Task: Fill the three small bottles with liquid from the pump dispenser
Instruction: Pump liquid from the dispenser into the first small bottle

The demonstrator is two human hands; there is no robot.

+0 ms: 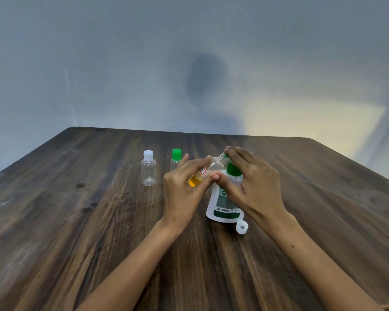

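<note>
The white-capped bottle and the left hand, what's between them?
In the head view, the green-capped bottle stands between the white-capped bottle and the left hand, partly hidden by its fingers.

Three small clear bottles: one with a white cap [148, 167] standing far left, one with a green cap [175, 161] just right of it, and one uncapped, tilted bottle [208, 171] holding yellow liquid. One white pump dispenser [225, 203] with a green top. One loose white cap [242, 227] near right. Two hands, one wooden table [76, 221].
</note>
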